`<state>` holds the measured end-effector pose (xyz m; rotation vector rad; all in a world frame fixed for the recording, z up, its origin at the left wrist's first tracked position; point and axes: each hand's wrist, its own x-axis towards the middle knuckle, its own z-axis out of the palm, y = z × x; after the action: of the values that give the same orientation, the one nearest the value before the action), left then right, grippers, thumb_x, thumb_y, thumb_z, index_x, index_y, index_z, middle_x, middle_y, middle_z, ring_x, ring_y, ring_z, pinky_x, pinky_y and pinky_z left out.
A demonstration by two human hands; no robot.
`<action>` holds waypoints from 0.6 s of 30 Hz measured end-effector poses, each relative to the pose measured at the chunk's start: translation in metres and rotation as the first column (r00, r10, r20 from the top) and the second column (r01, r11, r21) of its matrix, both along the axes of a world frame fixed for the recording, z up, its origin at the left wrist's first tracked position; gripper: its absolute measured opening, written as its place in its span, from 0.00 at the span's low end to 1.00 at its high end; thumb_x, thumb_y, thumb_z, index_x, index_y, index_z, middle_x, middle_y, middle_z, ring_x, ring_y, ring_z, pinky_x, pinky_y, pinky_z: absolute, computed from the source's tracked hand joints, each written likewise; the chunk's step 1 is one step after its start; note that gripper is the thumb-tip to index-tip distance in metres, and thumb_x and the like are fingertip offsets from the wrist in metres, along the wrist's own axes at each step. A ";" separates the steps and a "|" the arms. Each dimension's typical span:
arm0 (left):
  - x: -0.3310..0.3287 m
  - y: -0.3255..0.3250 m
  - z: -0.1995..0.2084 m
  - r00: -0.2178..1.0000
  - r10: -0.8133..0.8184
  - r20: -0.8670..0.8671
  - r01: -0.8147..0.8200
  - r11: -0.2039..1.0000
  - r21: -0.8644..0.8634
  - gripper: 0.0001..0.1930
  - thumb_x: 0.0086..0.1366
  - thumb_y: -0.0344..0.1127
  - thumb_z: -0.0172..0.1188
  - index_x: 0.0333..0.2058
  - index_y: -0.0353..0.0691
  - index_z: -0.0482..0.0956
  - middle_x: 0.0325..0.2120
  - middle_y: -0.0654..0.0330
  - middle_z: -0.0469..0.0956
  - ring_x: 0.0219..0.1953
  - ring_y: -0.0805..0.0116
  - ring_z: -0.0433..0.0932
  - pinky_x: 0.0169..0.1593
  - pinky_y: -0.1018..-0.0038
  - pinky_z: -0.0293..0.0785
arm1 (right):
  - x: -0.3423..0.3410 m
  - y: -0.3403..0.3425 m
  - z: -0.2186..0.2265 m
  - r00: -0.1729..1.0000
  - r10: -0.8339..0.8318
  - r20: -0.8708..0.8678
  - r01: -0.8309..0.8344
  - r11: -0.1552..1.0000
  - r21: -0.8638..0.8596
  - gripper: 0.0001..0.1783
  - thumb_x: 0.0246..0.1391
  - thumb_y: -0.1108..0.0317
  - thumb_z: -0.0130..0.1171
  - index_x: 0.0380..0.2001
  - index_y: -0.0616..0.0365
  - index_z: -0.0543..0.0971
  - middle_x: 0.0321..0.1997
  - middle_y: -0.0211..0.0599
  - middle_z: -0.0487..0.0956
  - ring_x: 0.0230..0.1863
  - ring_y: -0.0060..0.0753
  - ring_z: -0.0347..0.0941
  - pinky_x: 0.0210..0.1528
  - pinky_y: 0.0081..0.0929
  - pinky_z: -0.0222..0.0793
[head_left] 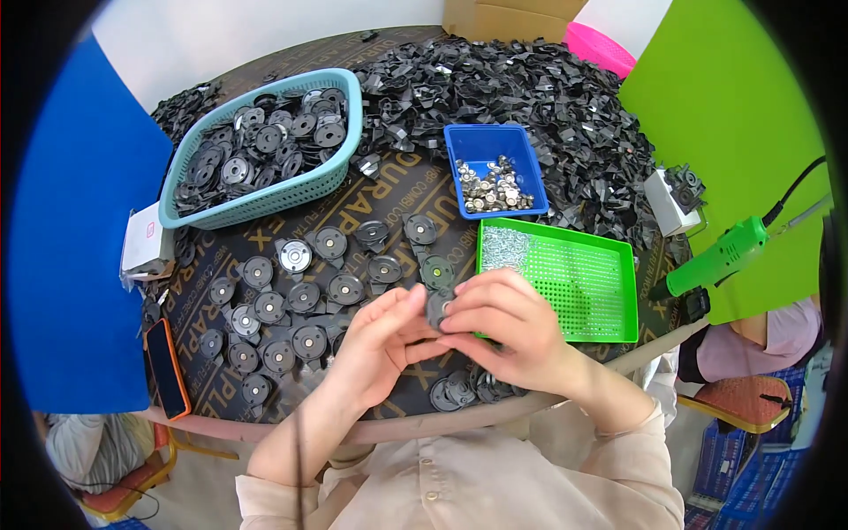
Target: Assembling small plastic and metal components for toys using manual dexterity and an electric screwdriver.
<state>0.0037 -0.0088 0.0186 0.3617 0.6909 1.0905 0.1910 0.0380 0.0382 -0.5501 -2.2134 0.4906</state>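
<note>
Between my two hands, over the table's near half, is a black round plastic part (436, 311). My left hand (378, 343) is closed around its left side and underside. My right hand (511, 325) pinches it from the right, fingertips at its face; whether a smaller piece is also in those fingers cannot be seen. Similar black discs (309, 342), many with a metal centre, lie in loose rows to the left. Several more discs (453, 391) are bunched below my right hand, at the table's front edge.
A light-blue basket (265, 207) holds black discs. Small metal caps (495, 187) fill part of a blue tray (503, 215); screws (506, 250) lie in a green tray (609, 265). Black parts (512, 75) are heaped behind. A green power screwdriver (720, 256) hangs right; a phone (168, 369) lies left.
</note>
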 end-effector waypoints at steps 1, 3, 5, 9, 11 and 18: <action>-0.002 -0.001 -0.003 0.999 0.001 0.052 0.000 1.000 -0.021 0.09 0.67 0.41 0.54 0.37 0.42 0.73 0.32 0.64 0.79 0.36 0.72 0.80 0.42 0.69 0.81 | 0.000 -0.001 0.000 1.000 0.030 -0.002 -0.030 0.999 0.018 0.13 0.38 0.76 0.69 0.31 0.56 0.80 0.39 0.32 0.79 0.42 0.40 0.75 0.42 0.33 0.72; -0.002 -0.002 -0.002 0.999 -0.041 0.013 0.042 0.998 -0.046 0.10 0.67 0.42 0.54 0.39 0.41 0.74 0.32 0.64 0.78 0.35 0.72 0.80 0.40 0.71 0.81 | 0.003 -0.001 0.003 0.993 0.115 -0.013 -0.115 0.993 0.005 0.13 0.39 0.76 0.68 0.32 0.57 0.80 0.39 0.33 0.79 0.42 0.40 0.74 0.43 0.33 0.72; 0.005 -0.001 0.001 0.995 -0.083 -0.048 0.078 0.992 -0.099 0.16 0.68 0.42 0.52 0.46 0.36 0.73 0.30 0.61 0.79 0.34 0.69 0.81 0.37 0.73 0.83 | 0.008 0.002 0.007 0.954 0.294 -0.059 -0.298 0.952 -0.070 0.10 0.41 0.76 0.67 0.31 0.58 0.80 0.39 0.35 0.79 0.44 0.41 0.74 0.44 0.33 0.72; -0.003 0.001 -0.005 0.952 -0.249 0.178 0.262 0.964 -0.049 0.15 0.67 0.36 0.52 0.46 0.29 0.74 0.33 0.51 0.81 0.36 0.63 0.83 0.37 0.69 0.83 | 0.016 0.005 0.010 0.913 0.386 -0.134 -0.407 0.889 -0.213 0.08 0.41 0.75 0.68 0.28 0.55 0.81 0.37 0.29 0.81 0.44 0.40 0.74 0.45 0.33 0.72; -0.006 0.000 -0.009 0.947 -0.289 0.142 0.298 0.953 -0.049 0.14 0.67 0.36 0.52 0.45 0.30 0.75 0.34 0.51 0.81 0.36 0.62 0.83 0.37 0.68 0.83 | 0.021 0.007 0.014 0.927 0.362 -0.095 -0.374 0.907 -0.193 0.07 0.41 0.74 0.68 0.28 0.53 0.82 0.37 0.27 0.82 0.44 0.40 0.74 0.46 0.33 0.71; -0.007 0.001 -0.011 0.962 -0.274 0.005 0.274 0.959 -0.079 0.11 0.67 0.34 0.54 0.43 0.33 0.75 0.38 0.52 0.80 0.39 0.61 0.82 0.41 0.69 0.82 | 0.038 0.017 0.008 0.963 0.263 0.057 -0.255 0.960 -0.118 0.06 0.39 0.72 0.69 0.25 0.51 0.83 0.38 0.25 0.84 0.54 0.44 0.72 0.50 0.34 0.69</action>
<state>-0.0034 -0.0074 0.0072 0.3811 0.6650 0.7968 0.2295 0.0555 0.0467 -0.3379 -2.3512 0.7430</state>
